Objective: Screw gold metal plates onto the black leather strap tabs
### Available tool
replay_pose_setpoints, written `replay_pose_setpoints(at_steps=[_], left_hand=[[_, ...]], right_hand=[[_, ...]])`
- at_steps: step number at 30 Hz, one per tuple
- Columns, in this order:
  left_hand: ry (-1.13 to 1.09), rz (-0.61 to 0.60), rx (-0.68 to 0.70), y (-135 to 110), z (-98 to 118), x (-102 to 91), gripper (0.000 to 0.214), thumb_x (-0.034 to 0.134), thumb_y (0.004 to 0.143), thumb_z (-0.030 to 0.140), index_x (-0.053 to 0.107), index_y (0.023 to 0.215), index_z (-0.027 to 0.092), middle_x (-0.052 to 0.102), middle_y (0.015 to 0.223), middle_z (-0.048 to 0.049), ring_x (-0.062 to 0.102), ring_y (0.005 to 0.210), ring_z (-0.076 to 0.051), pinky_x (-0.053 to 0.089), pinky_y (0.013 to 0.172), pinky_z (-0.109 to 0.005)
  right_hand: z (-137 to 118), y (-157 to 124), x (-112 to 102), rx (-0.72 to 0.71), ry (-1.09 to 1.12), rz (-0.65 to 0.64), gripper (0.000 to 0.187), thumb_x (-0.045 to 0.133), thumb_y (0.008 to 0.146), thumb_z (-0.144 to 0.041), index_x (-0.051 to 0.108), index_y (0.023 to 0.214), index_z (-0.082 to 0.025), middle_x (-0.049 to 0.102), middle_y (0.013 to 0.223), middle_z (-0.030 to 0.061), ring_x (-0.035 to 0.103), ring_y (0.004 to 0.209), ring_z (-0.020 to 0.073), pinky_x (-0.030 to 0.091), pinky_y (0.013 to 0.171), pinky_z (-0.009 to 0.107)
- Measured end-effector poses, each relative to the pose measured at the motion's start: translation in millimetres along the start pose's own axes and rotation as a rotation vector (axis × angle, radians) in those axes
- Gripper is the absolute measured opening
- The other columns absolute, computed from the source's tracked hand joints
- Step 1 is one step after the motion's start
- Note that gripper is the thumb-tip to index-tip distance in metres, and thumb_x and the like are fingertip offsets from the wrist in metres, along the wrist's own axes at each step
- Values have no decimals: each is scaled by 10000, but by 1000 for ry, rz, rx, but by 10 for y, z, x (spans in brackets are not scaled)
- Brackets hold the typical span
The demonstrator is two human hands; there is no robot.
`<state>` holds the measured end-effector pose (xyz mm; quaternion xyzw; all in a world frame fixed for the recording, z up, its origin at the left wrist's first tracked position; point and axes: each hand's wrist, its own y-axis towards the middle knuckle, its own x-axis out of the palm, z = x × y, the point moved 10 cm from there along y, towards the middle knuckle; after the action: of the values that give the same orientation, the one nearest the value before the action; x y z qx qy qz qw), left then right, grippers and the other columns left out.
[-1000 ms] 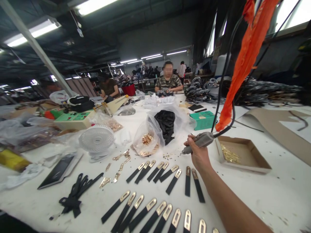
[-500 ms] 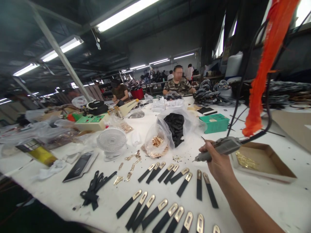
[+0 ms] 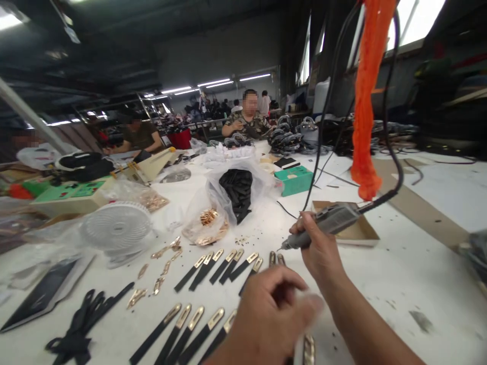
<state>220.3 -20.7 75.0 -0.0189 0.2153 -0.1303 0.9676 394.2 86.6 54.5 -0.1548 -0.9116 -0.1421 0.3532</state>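
My right hand (image 3: pixel 319 248) is closed round a grey corded power tool (image 3: pixel 327 223), its tip pointing down-left just above the white table (image 3: pixel 399 274). Below the tip lies a row of black straps with gold end clips (image 3: pixel 213 266). A second row of such straps (image 3: pixel 182 327) lies nearer to me. My left hand (image 3: pixel 266 319) hovers over the right end of that near row, back toward me, fingers curled and blurred; whether it holds anything is hidden. Loose gold clips (image 3: pixel 163 253) are scattered left of the far row.
A shallow cardboard box (image 3: pixel 357 230) sits right of the tool. Behind the straps are a clear bag of gold fittings (image 3: pixel 207 223), a bag of black pieces (image 3: pixel 238 187), a green box (image 3: pixel 294 180) and a white fan (image 3: pixel 116 225). An orange cloth (image 3: pixel 365 101) hangs along the cord. A person (image 3: pixel 247 119) sits across.
My left hand has come into view from below, over the near straps. My right hand with the tool stays above the far row; the view has shifted right and closer.
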Motion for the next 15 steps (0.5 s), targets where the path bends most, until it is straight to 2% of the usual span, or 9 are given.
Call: replay_pose_setpoints(at_steps=[2, 5, 8, 15], left_hand=[[125, 141, -32, 331, -142, -201, 205, 803, 831, 384, 758, 966, 237, 614, 719, 29, 556, 673, -156, 456, 623, -278], [280, 168, 32, 635, -308, -284, 284, 784, 802, 354, 762, 1059, 236, 662, 841, 21, 547, 676, -148, 449, 658, -289], [346, 121, 69, 737, -442, -228, 295, 777, 801, 313, 772, 1085, 235, 706, 914, 8, 568, 692, -153, 463, 698, -301], [390, 90, 46, 822, -592, -182, 145, 754, 847, 297, 797, 967, 229, 769, 914, -10, 672, 769, -193, 504, 747, -313]], right_hand=[[-28, -16, 38, -4, -31, 9, 388, 925, 778, -463, 654, 892, -210, 595, 694, -50, 601, 621, 133, 520, 587, 255], [8, -55, 65, 19, -57, 13, 390, 925, 767, -463, 652, 877, -206, 596, 653, -48, 578, 582, 134, 491, 534, 250], [89, -91, 74, 44, -78, -7, 380, 918, 778, -458, 649, 859, -202, 599, 617, -46, 567, 555, 129, 477, 506, 239], [239, -144, 104, 82, -140, -60, 380, 912, 781, -472, 671, 892, -200, 623, 577, -39, 543, 468, 132, 458, 420, 243]])
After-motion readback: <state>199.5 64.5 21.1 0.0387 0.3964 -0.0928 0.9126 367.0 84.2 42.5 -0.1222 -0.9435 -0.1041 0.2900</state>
